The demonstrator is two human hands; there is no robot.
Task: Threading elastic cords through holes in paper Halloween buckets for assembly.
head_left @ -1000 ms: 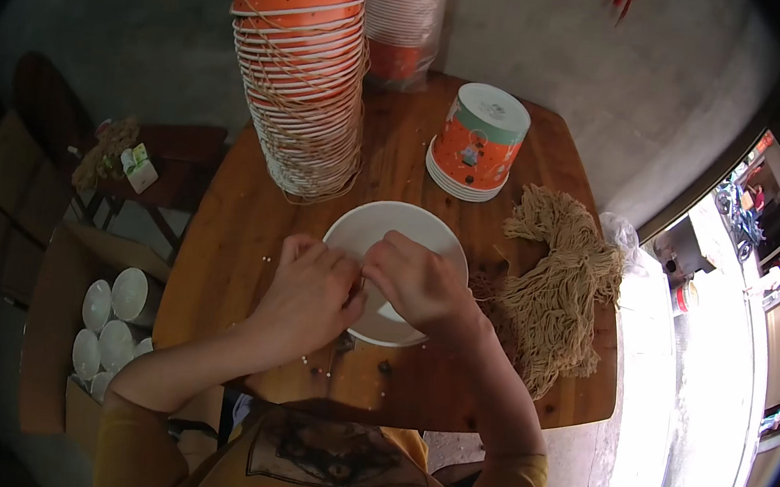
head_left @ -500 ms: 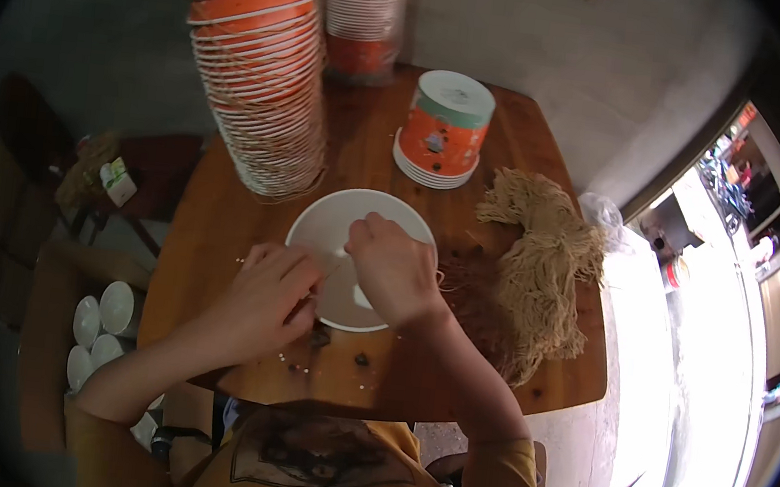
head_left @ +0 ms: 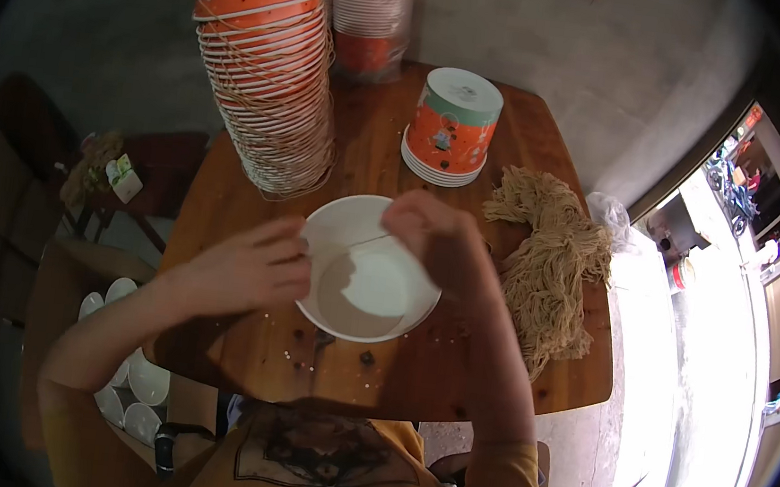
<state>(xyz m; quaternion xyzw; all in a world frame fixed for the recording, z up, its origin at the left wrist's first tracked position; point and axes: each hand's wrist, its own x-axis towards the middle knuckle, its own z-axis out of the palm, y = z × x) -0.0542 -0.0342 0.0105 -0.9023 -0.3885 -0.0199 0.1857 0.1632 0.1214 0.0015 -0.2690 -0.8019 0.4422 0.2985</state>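
A white-lined paper bucket [head_left: 376, 285] stands mouth up on the wooden table in front of me. My left hand [head_left: 260, 263] is at its left rim, fingers bent and close together. Over the right side of the mouth is my right hand [head_left: 429, 233], slightly blurred, its fingers pinched on a thin string [head_left: 369, 241]. This string runs across the bucket's opening toward my left hand. What the left fingertips hold is partly hidden, though the string leads to them. A tangled bundle of tan string [head_left: 554, 266] lies to the right.
Behind the bucket, a tall leaning stack of orange buckets [head_left: 268, 88] has strings hanging over it. Several orange-and-green buckets [head_left: 454, 131] stand upside down at the back, near another wrapped stack [head_left: 371, 13]. A cardboard box [head_left: 60, 304] with white buckets sits low on the left.
My hands have moved apart, the left outward to the left rim and the right up and to the right. The string between them is now drawn out across the bucket.
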